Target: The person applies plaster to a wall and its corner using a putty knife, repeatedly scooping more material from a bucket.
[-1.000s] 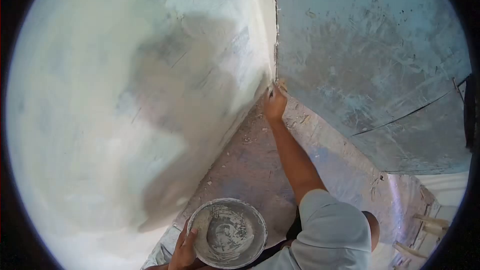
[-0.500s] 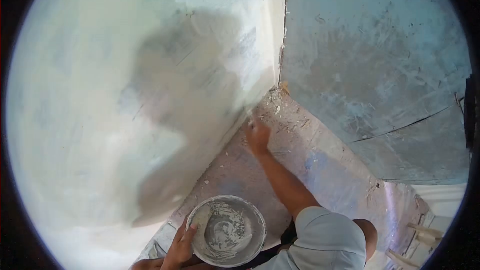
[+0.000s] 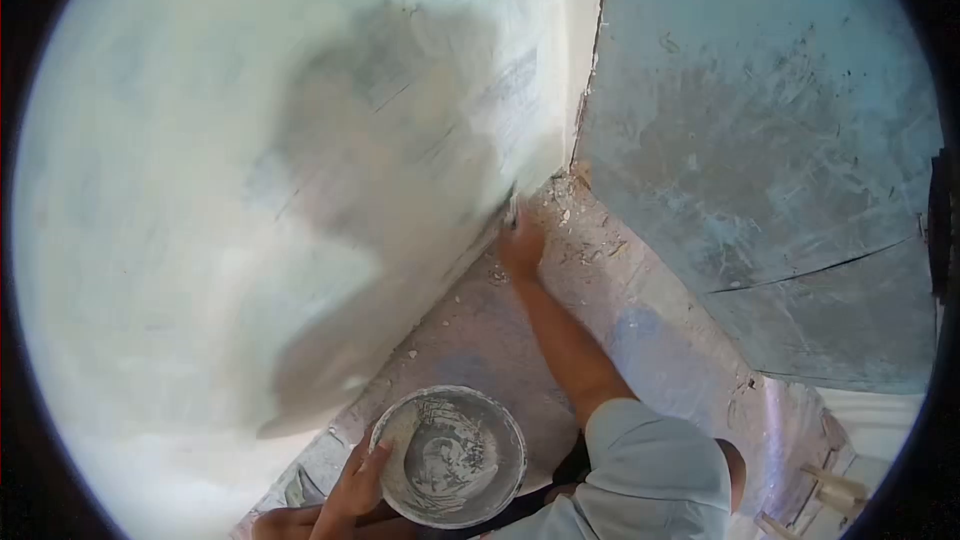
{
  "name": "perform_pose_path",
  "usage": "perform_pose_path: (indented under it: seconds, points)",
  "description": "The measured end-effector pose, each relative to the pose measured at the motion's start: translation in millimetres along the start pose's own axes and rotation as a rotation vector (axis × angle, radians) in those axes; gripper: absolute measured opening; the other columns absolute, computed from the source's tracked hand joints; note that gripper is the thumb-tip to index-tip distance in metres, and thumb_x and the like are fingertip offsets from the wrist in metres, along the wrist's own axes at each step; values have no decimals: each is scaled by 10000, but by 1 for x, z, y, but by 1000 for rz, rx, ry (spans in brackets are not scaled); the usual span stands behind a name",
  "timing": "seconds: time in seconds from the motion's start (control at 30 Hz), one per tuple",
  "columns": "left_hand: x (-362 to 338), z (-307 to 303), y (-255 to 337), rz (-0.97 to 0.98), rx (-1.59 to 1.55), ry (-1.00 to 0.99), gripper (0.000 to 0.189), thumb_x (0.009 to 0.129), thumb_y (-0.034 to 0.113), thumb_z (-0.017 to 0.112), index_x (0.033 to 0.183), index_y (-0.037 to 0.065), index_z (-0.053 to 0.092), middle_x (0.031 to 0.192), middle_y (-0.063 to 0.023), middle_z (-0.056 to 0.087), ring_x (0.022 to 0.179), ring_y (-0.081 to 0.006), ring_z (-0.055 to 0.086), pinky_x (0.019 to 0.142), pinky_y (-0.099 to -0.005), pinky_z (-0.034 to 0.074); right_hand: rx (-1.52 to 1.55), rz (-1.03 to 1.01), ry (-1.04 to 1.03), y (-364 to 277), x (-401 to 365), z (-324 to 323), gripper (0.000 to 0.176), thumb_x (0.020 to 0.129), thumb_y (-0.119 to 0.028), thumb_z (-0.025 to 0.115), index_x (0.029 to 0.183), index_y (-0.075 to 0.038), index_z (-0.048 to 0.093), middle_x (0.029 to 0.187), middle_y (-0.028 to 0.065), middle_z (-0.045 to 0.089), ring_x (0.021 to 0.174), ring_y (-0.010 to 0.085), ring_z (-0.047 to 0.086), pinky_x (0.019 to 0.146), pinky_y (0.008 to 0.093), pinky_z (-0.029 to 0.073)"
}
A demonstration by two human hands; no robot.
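A round grey bowl (image 3: 455,455), smeared inside with whitish paste, is tilted at the bottom centre. My left hand (image 3: 358,478) grips its left rim, the thumb over the edge. Farther up, my right hand (image 3: 522,240) is closed around a thin tool (image 3: 514,202) whose blade lies against the foot of the pale wall (image 3: 200,190), near the corner. Motion blur and the fingers hide much of that tool.
A blue-grey wall (image 3: 760,140) with a dark crack stands at the right. White crumbs (image 3: 566,215) lie on the dusty floor (image 3: 480,340) by the corner. Wooden pieces (image 3: 838,488) are at the lower right.
My right hand has moved slightly up and right along the wall's foot, and the tool's blade now shows more. My left hand still holds the bowl, and the view has shifted a little.
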State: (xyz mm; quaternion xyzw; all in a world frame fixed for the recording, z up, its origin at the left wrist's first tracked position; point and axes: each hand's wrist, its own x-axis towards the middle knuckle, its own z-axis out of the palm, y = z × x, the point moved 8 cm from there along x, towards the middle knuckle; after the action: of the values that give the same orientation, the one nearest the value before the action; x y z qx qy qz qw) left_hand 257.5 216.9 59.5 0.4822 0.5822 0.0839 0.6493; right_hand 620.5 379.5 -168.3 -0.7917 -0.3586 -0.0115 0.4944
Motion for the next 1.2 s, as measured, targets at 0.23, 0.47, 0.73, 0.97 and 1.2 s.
perform_pose_path:
  seconds: [0.23,0.47,0.73,0.97,1.2]
  points:
    - [6,-10,-35,-73,-114,-10,495,1046,299,433,1426,-18,420,1311,-133,554,1212,-201,491,1056,-310,359,64,-59,-24,8,-40,-19,243,869,-170,632,1070,-39,673,823,202,649,707,391,643,603,454,489]
    - [-1,7,12,80,-42,-73,460,1059,274,410,1426,-3,418,1310,-112,538,1230,-181,463,1058,-302,343,-29,-147,382,62,97,-38,347,846,-142,611,1150,17,667,817,262,668,727,402,670,648,459,517]
    - [0,3,-9,-147,-80,17,461,1064,278,404,1434,3,413,1308,-108,544,1218,-178,476,1052,-297,352,122,-78,-56,5,-40,-1,346,827,-138,682,1137,17,663,928,233,685,815,380,680,711,437,526]
    - [1,1,4,-30,14,-60,467,1061,289,421,1436,10,417,1317,-108,549,1217,-175,479,1050,-293,358,24,-103,198,33,12,-38,216,845,-103,636,1032,-2,679,780,240,639,713,399,652,631,451,499]
    - [-1,0,-11,-65,-37,-36,480,1060,280,415,1457,11,385,1336,-110,536,1229,-180,472,1064,-302,349,23,-126,225,15,110,-53,319,835,-99,637,1127,28,665,846,261,671,762,419,659,676,460,516]
